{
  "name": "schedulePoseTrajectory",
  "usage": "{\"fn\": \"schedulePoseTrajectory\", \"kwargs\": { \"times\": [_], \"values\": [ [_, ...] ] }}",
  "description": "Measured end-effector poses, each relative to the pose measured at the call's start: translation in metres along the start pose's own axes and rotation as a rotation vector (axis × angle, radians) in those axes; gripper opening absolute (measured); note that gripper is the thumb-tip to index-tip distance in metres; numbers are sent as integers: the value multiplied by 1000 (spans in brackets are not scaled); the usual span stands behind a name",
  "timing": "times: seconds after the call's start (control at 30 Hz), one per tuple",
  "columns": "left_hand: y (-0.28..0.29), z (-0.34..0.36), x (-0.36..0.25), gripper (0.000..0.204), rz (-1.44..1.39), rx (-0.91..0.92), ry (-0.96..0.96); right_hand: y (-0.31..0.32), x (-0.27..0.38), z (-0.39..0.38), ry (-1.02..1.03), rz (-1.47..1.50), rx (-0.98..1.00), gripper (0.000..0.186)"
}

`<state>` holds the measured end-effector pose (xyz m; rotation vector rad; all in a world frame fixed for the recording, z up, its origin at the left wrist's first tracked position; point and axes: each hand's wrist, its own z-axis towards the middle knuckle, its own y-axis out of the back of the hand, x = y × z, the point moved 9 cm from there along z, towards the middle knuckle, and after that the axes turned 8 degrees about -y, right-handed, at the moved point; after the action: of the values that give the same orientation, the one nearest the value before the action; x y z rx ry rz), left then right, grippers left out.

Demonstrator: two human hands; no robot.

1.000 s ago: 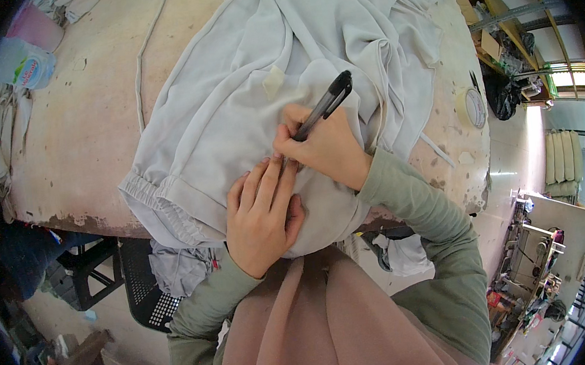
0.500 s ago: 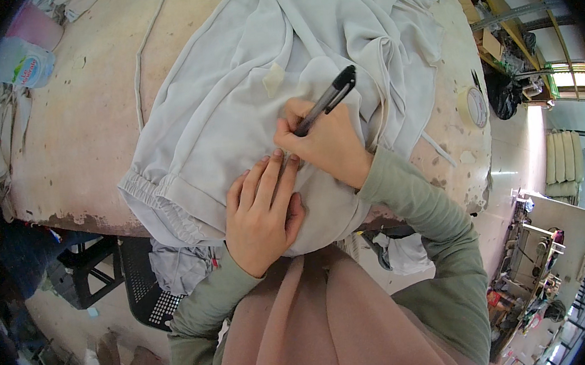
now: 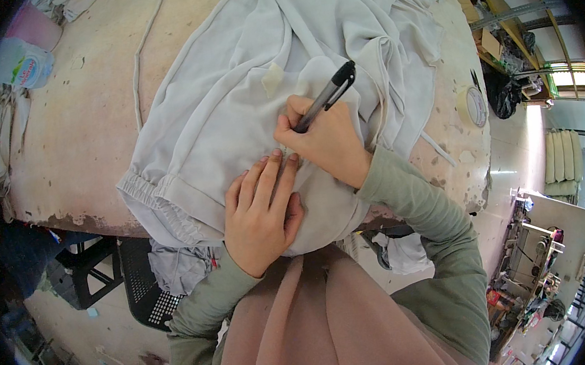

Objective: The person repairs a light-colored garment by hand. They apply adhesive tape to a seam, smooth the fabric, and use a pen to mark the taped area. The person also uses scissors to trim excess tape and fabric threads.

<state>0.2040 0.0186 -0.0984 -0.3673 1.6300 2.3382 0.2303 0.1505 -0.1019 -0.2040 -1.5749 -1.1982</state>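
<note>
A pale grey garment (image 3: 211,130) with a gathered elastic waistband (image 3: 161,194) lies spread over the table and hangs past its near edge. My right hand (image 3: 326,134) is closed round a clear pen with a black cap end (image 3: 327,99), held at a slant. The pen's tip is hidden behind my fingers, down by the cloth. Just left of it, my left hand (image 3: 261,209) rests flat on the garment, fingers stretched out and close to the right hand. A small cream scrap (image 3: 272,80) lies on the cloth beyond both hands.
On the worn table (image 3: 81,152), a roll of tape (image 3: 472,107) sits at the right and a plastic bottle (image 3: 25,63) at the far left, near a pink container (image 3: 35,25). A thin cord (image 3: 140,70) runs along the garment's left. Below stands a black perforated basket (image 3: 145,286).
The pen's upper end has tilted slightly farther up. Both hands stay almost in place. At the lower left, a person's limbs seen before have mostly gone from view.
</note>
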Motion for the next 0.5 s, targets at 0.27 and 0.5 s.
{"fn": "schedulePoseTrajectory", "kwargs": {
  "times": [0.27,0.5],
  "values": [
    [-1,0,0,52,14,12,2,1,-8,6,-118,93,38,24],
    [-1,0,-3,51,-14,57,25,-5,-11,17,-152,154,175,27]
  ]
}}
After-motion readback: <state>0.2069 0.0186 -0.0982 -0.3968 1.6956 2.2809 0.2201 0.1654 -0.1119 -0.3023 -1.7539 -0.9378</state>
